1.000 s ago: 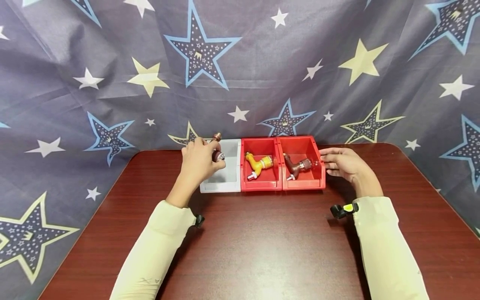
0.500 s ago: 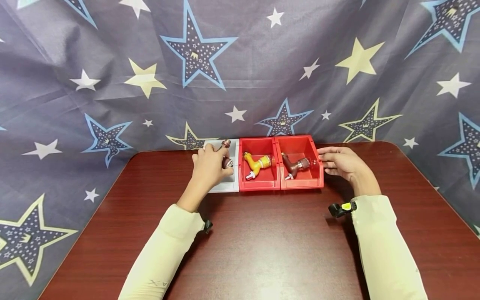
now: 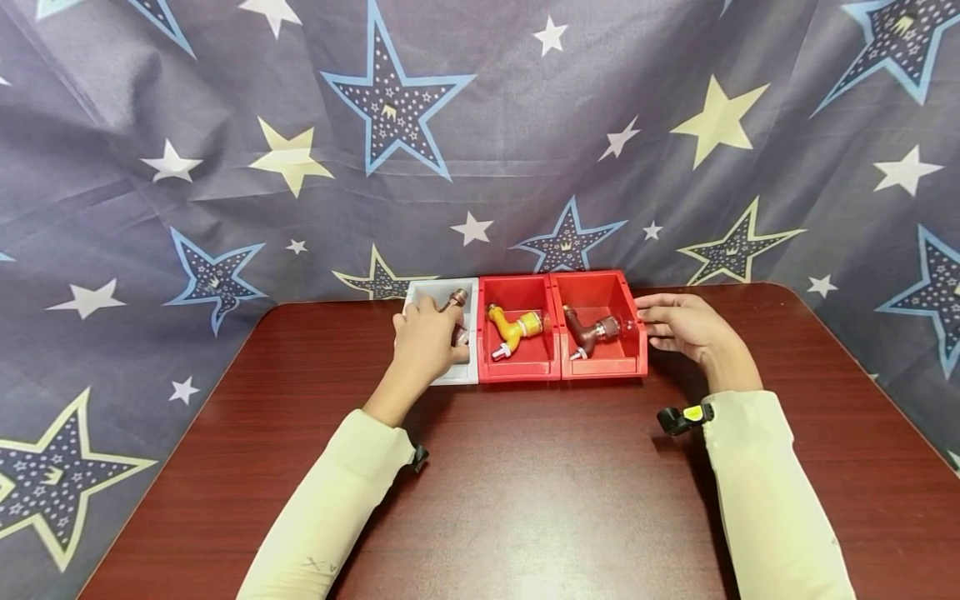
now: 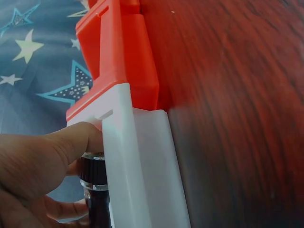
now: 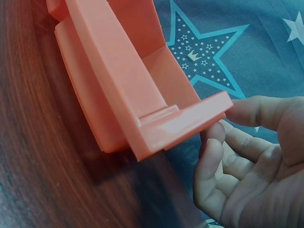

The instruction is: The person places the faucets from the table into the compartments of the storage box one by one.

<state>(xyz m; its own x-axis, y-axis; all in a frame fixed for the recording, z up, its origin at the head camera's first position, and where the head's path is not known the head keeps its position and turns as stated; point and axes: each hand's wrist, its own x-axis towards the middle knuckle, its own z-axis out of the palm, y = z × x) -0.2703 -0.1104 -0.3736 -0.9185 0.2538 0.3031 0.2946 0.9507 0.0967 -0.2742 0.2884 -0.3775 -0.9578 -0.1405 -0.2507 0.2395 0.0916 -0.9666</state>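
My left hand [image 3: 426, 337] reaches into the white bin [image 3: 457, 377] at the left of a joined row and grips a brown tap [image 3: 458, 297] with a metal end. In the left wrist view the dark ridged collar of this tap [image 4: 93, 170] shows between thumb and fingers, beside the bin's wall. The fingers of my right hand [image 3: 693, 329] rest against the outer side of the right red bin [image 3: 606, 367]; seen from the right wrist, they touch its upper corner. That bin contains another brown tap [image 3: 590, 333].
Between the outer bins stands a middle red bin [image 3: 519, 290], with a yellow tap [image 3: 516, 327] lying in it. The row sits near the back edge of a dark red wooden table [image 3: 540, 483]. Behind hangs a grey curtain [image 3: 510, 167] printed with stars.
My left hand has moved right and slightly down with the brown tap, from over the white bin's left side into the bin. The right hand stays against the red bin.
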